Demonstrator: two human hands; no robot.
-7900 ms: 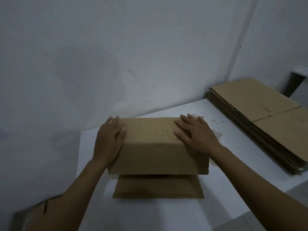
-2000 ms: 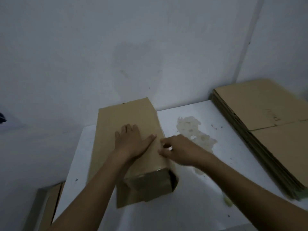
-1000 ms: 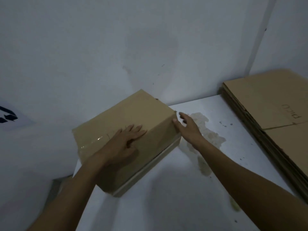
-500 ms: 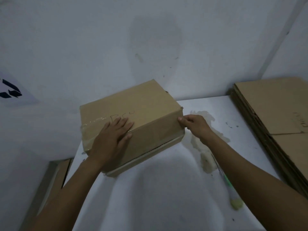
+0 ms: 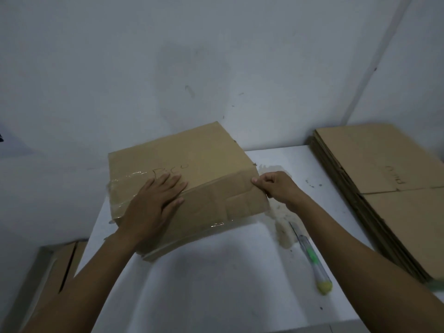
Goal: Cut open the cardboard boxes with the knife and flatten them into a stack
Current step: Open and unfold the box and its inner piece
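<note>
A brown cardboard box (image 5: 204,164) with clear tape on its left end and handwriting on top sits tilted on the white table (image 5: 216,284), against the wall. My left hand (image 5: 156,203) lies flat with straight fingers on the box's top near its front edge. My right hand (image 5: 274,186) grips the box's right front corner with curled fingers. A knife (image 5: 310,258) with a clear handle, green slider and yellow end lies on the table to the right of the box, under my right forearm. A stack of flattened boxes (image 5: 384,179) lies at the right.
A white wall stands close behind the table. Another cardboard box (image 5: 62,263) stands below the table's left edge. A pale stain (image 5: 281,224) marks the tabletop beside the box's right corner. The table's front edge runs along the bottom right.
The box has been turned from lengthwise to broadside and pulled a little toward me. My left hand moved onto its top front edge; my right hand closed on the right corner. The knife came into view.
</note>
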